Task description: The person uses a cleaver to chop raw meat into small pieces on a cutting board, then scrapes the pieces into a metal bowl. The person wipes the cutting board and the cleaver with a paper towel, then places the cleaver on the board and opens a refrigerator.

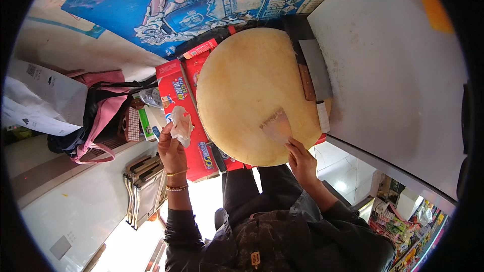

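Observation:
A thick round chopping board point(245, 90) lies before me on red printed cardboard. In my right hand point(304, 162) is the handle end of a flat metal scraper point(279, 126); its blade rests on or just over the board's lower right part, with scrapings along the edge. My left hand point(172, 149) pinches a crumpled white tissue or thin plastic point(182, 125) above a red carton point(189, 136), left of the board. Along the board's right side lie a cleaver's blade point(317, 66) and a wooden handle point(307, 82). A folded white cloth or paper point(323, 117) is just below them.
A white panel or appliance surface point(382, 68) rises at the right, and a blue poster point(196, 7) covers the far side. Pink and black bags point(104, 109) and a white bag point(45, 94) are at the left. Folded metal-framed items point(145, 189) stand at lower left.

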Tool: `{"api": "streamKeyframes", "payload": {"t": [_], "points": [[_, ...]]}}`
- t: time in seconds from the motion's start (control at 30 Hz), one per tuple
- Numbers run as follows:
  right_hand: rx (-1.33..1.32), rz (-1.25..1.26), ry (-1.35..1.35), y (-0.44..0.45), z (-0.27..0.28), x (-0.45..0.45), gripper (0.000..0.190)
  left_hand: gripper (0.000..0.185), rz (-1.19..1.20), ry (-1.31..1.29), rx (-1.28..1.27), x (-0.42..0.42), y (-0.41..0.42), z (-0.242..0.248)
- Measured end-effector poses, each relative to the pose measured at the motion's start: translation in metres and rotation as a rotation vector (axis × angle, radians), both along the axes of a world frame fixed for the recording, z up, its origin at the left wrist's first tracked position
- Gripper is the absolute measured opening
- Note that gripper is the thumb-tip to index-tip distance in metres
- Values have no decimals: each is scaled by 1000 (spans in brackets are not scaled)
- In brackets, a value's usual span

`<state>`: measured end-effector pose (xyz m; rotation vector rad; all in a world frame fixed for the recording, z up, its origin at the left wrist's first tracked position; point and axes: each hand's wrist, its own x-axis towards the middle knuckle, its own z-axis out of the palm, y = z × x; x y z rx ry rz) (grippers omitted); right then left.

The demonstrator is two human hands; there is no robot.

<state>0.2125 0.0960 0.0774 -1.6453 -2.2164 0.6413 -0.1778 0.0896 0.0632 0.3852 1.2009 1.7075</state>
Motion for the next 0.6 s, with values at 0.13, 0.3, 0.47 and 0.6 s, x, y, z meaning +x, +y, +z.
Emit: {"api": "streamKeyframes", "payload": {"t": [0.13,0.3,0.47,0.6], "points": [[108,3,33,64,-39,-47,35,38,29,8,-18,4,-6,0],[232,-83,150,192,-70,-113,33,37,72,-23,-80,3,-22,1],[252,-99,221,231,-72,-121,34,36,130,31,-72,6,-36,-5],[287,-74,355,190,-57,-84,40,37,77,-26,-51,9,-42,4]]}}
